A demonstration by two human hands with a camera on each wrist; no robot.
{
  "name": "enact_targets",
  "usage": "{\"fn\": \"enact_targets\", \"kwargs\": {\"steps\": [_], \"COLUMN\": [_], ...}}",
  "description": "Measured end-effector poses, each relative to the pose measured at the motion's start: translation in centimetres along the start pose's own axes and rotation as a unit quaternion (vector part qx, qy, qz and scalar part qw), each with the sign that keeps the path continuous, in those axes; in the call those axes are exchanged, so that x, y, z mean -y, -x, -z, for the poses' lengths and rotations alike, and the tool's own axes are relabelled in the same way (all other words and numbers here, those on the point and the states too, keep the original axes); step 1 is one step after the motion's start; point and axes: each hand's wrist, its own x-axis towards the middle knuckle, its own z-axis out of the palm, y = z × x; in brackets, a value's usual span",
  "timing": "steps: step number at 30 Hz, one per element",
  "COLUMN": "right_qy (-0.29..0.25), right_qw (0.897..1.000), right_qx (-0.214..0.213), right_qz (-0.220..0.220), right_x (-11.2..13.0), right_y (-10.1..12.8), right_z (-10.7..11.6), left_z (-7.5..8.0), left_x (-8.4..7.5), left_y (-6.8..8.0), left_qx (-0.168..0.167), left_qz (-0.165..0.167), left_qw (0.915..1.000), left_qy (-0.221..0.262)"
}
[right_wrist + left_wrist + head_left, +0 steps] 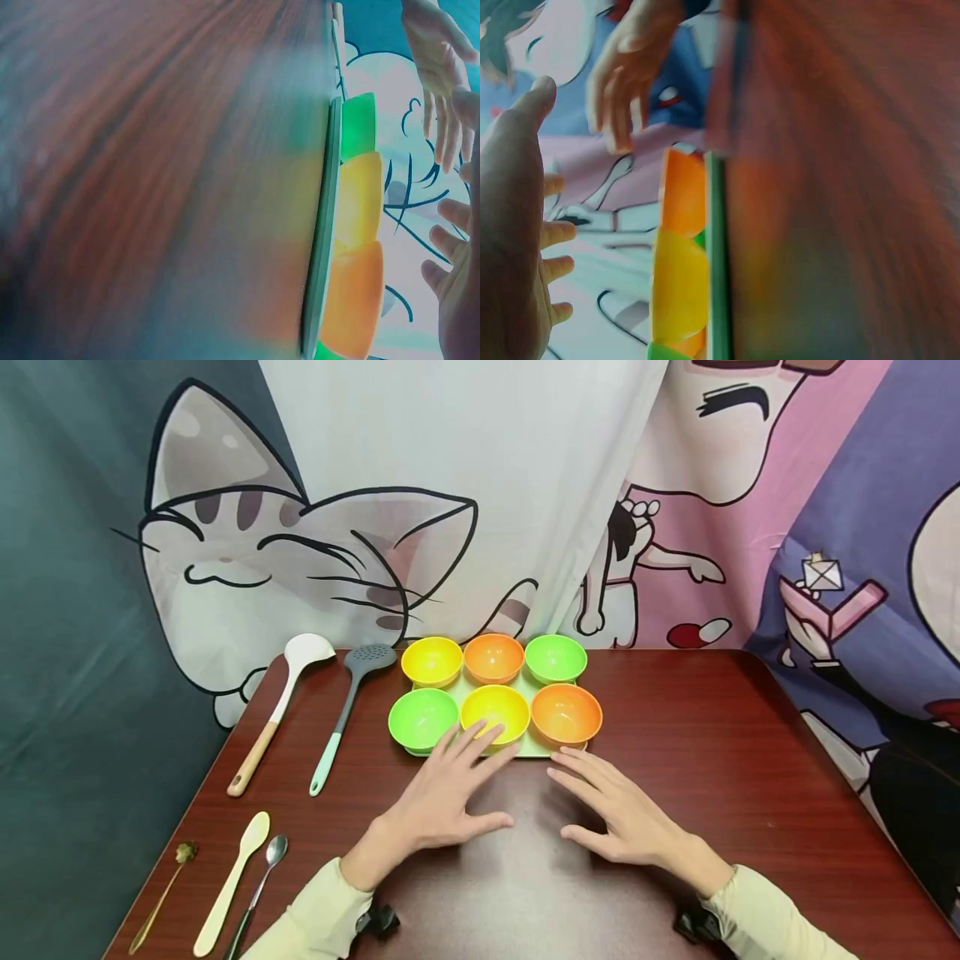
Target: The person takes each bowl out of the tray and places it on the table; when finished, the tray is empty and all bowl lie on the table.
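Observation:
Six small bowls stand in two rows on a light green tray [536,746]. The back row holds a yellow bowl [431,660], an orange one [493,657] and a green one [555,657]. In front are a green bowl [422,718], a yellow bowl [495,708] and an orange bowl [566,714]. My left hand [450,785] is spread flat, its fingertips over the front yellow bowl's near rim. My right hand [615,806] lies open just before the tray's front right corner. Neither hand holds anything. The left wrist view shows the tray edge [716,262] side-on.
On the dark red table [712,752], left of the tray, lie a white ladle [281,710] and a grey slotted spoon [348,714]. Near the front left edge are a small bronze spoon [161,893], a cream spoon [232,881] and a metal spoon [258,885]. Cartoon-print curtains hang behind.

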Motion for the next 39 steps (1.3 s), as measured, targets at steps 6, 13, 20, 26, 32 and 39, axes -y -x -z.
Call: {"fn": "enact_targets", "kwargs": {"steps": [6, 13, 20, 26, 32, 39], "right_qy": [-0.004, -0.018, -0.04, -0.079, -0.159, -0.291], "right_qw": [1.0, 0.996, 0.99, 0.975, 0.946, 0.87], "right_qx": [-0.016, -0.027, -0.053, -0.079, -0.135, -0.22], "right_qz": [-0.021, -0.081, -0.124, -0.193, -0.247, -0.333], "right_x": [-0.4, -1.3, -2.3, -3.3, -4.5, -5.8], "right_y": [-0.3, -0.4, -1.0, -1.2, -1.4, -1.7], "right_z": [0.0, 0.7, 1.3, 1.8, 1.4, 0.4], "left_z": [0.5, 0.7, 0.3, -0.3, -2.3, -3.5], "left_x": [1.5, 4.5, 7.7, 9.7, 11.8, 12.5], "left_y": [0.1, 1.1, 2.3, 3.6, 5.1, 5.8], "left_qx": [-0.036, -0.119, -0.191, -0.199, -0.199, -0.16], "left_qz": [0.078, 0.154, 0.233, 0.294, 0.329, 0.331], "left_qw": [0.994, 0.9697, 0.9258, 0.8635, 0.8063, 0.8444], "left_qy": [0.068, 0.148, 0.227, 0.358, 0.45, 0.39]}}
